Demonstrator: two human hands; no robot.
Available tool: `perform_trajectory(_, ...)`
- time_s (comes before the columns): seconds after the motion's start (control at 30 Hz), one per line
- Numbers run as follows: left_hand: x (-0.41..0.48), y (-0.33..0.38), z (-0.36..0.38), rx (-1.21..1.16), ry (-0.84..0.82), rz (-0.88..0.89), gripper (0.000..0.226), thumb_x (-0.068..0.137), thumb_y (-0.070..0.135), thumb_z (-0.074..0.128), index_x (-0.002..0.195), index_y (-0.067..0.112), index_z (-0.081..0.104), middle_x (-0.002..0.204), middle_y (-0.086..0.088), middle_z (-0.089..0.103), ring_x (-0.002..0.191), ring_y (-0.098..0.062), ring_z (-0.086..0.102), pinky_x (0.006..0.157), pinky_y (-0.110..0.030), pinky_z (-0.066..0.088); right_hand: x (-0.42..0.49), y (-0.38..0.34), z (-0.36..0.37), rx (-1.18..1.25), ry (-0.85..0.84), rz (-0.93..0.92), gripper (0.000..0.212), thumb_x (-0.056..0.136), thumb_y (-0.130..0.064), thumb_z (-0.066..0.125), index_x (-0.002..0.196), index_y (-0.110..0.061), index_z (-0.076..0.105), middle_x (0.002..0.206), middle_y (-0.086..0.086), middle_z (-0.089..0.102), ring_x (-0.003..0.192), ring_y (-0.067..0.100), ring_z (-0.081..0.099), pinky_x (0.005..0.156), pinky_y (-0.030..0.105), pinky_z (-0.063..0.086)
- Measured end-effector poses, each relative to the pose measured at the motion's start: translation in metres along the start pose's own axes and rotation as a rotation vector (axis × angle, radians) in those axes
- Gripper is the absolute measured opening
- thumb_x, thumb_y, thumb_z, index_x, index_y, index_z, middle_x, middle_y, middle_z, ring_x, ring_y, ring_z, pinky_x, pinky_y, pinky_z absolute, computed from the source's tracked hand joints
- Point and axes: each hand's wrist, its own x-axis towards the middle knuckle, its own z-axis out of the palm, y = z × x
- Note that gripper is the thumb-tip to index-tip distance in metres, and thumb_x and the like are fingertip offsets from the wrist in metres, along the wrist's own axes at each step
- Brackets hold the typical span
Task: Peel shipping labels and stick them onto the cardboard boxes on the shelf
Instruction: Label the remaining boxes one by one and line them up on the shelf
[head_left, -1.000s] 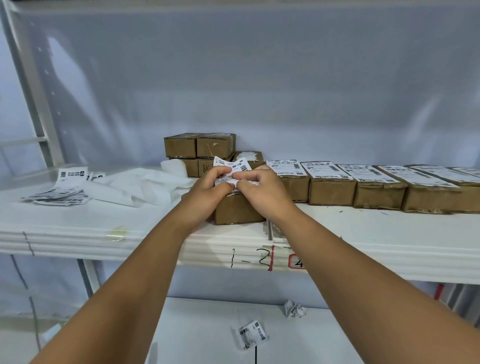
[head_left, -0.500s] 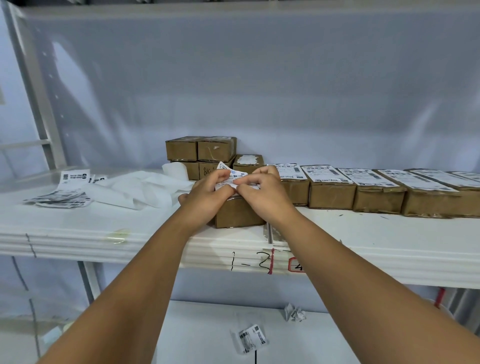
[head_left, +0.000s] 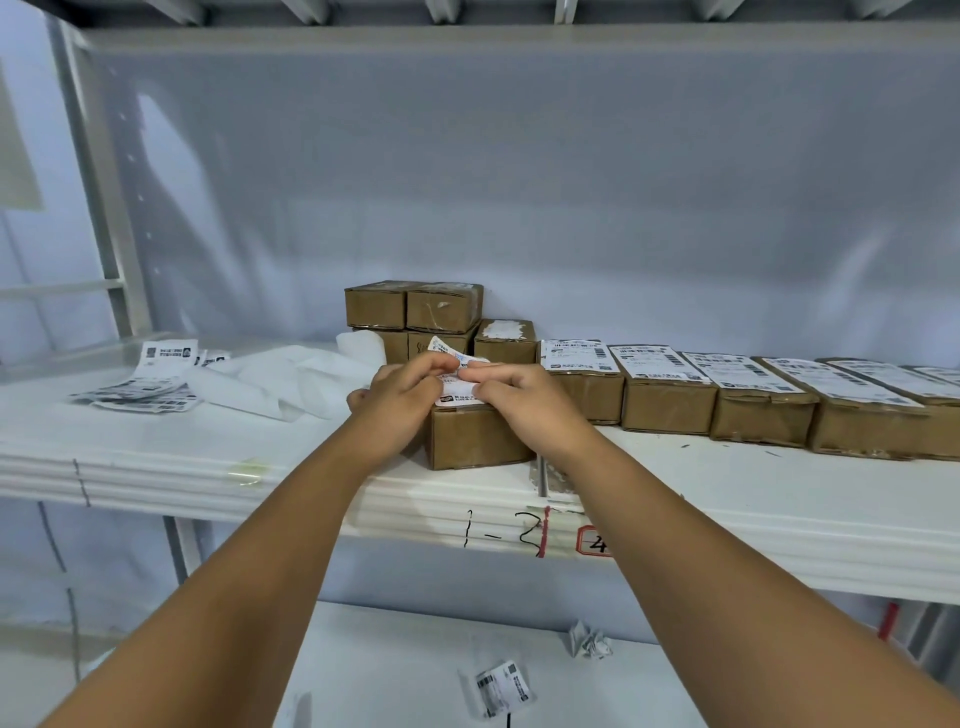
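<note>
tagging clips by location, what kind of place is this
Probably a shipping storeroom: labelled cardboard boxes in a row on a white shelf, a pile of loose labels, and left hand and right hand pinching another label.

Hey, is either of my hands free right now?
No, the left hand and the right hand both pinch the shipping label above the cardboard box.

matt cardboard boxes (head_left: 670, 405), glossy white shelf (head_left: 727, 499)

Two hands (head_left: 402, 402), one label (head_left: 458, 388) between them, at least eleven cardboard boxes (head_left: 472, 439), two paper scraps (head_left: 589, 642) below
</note>
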Motion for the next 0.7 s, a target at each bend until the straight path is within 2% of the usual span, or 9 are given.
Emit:
perform_trajectory(0.07, 0.003, -0.004, -0.002, -0.076, -0.105, -0.01, 0.038, 0.082, 0.042, 0.032, 0.113, 0.049, 0.053, 0.123, 0.016, 0.05, 0.117, -0.006, 0.039, 0.111, -0.038, 0.021, -0.001, -0.001, -0.002, 0.016, 0.002, 0.003, 0.028, 0.09, -0.019, 0.055, 0.111, -0.026, 0.071, 0.125, -0.014, 0.062, 0.117, 0.0, 0.052, 0.094, 0.017, 0.035)
perform_trajectory(0.13, 0.007, -0.009, -0.004, -0.131, -0.178, -0.003, 0.047, 0.07, 0.052, 0.035, 0.113, 0.054, 0.052, 0.134, 0.015, 0.048, 0.127, -0.008, 0.04, 0.113, -0.044, 0.026, -0.002, -0.002, -0.002, 0.011, 0.005, -0.003, 0.027, 0.09, -0.019, 0.055, 0.11, -0.026, 0.072, 0.123, -0.014, 0.063, 0.115, 0.0, 0.052, 0.093, 0.016, 0.035)
perform_trajectory(0.23, 0.014, -0.012, -0.006, -0.127, -0.212, -0.002, 0.046, 0.074, 0.046, 0.039, 0.119, 0.045, 0.049, 0.139, 0.018, 0.039, 0.134, -0.004, 0.031, 0.116, -0.034, 0.019, -0.001, -0.002, -0.001, 0.009, 0.013, -0.009, 0.026, 0.089, -0.02, 0.056, 0.108, -0.026, 0.073, 0.122, -0.012, 0.064, 0.115, 0.001, 0.053, 0.095, 0.017, 0.037)
perform_trajectory(0.3, 0.017, -0.01, -0.006, -0.153, -0.203, -0.009, 0.046, 0.075, 0.041, 0.038, 0.119, 0.038, 0.049, 0.138, 0.015, 0.035, 0.134, -0.004, 0.029, 0.112, -0.025, 0.018, -0.002, -0.002, -0.001, 0.007, 0.012, -0.003, 0.026, 0.089, -0.02, 0.057, 0.108, -0.025, 0.073, 0.123, -0.012, 0.064, 0.114, 0.0, 0.053, 0.089, 0.013, 0.036)
perform_trajectory(0.43, 0.025, -0.013, -0.006, -0.142, -0.175, -0.044, 0.052, 0.062, 0.052, 0.042, 0.112, 0.041, 0.051, 0.148, 0.007, 0.032, 0.129, -0.002, 0.029, 0.112, -0.026, 0.018, -0.003, -0.003, -0.003, 0.022, 0.007, 0.012, 0.025, 0.089, -0.02, 0.057, 0.107, -0.026, 0.073, 0.123, -0.012, 0.064, 0.112, 0.001, 0.053, 0.082, 0.008, 0.035)
perform_trajectory(0.47, 0.022, -0.009, -0.007, -0.149, -0.173, -0.05, 0.054, 0.064, 0.051, 0.044, 0.116, 0.038, 0.052, 0.149, 0.006, 0.032, 0.131, -0.004, 0.029, 0.112, -0.027, 0.018, -0.003, -0.004, -0.003, 0.033, 0.0, 0.019, 0.025, 0.088, -0.02, 0.057, 0.107, -0.026, 0.073, 0.122, -0.012, 0.064, 0.112, 0.001, 0.053, 0.082, 0.008, 0.035)
perform_trajectory(0.57, 0.017, -0.004, -0.009, -0.22, -0.18, -0.066, 0.045, 0.09, 0.031, 0.046, 0.134, 0.024, 0.047, 0.15, 0.01, 0.031, 0.136, -0.009, 0.029, 0.113, -0.027, 0.019, -0.005, -0.006, -0.004, 0.075, -0.008, 0.026, 0.022, 0.088, -0.019, 0.059, 0.103, -0.025, 0.074, 0.116, -0.01, 0.067, 0.109, 0.001, 0.056, 0.084, 0.011, 0.039)
perform_trajectory(0.63, 0.018, -0.01, -0.009, -0.273, -0.177, -0.101, 0.04, 0.097, 0.022, 0.041, 0.137, 0.025, 0.046, 0.15, 0.013, 0.032, 0.135, -0.012, 0.033, 0.116, -0.032, 0.021, -0.004, -0.008, -0.005, 0.158, 0.02, 0.062, 0.018, 0.087, -0.019, 0.06, 0.096, -0.02, 0.076, 0.104, -0.006, 0.071, 0.099, 0.005, 0.062, 0.083, 0.015, 0.044)
perform_trajectory(0.7, 0.018, -0.013, -0.01, -0.301, -0.175, -0.113, 0.039, 0.097, 0.023, 0.042, 0.135, 0.029, 0.048, 0.148, 0.014, 0.034, 0.135, -0.012, 0.035, 0.117, -0.036, 0.022, -0.003, -0.009, -0.005, 0.209, 0.043, 0.088, 0.018, 0.088, -0.014, 0.059, 0.088, -0.017, 0.077, 0.099, -0.002, 0.073, 0.095, 0.009, 0.064, 0.083, 0.018, 0.046)
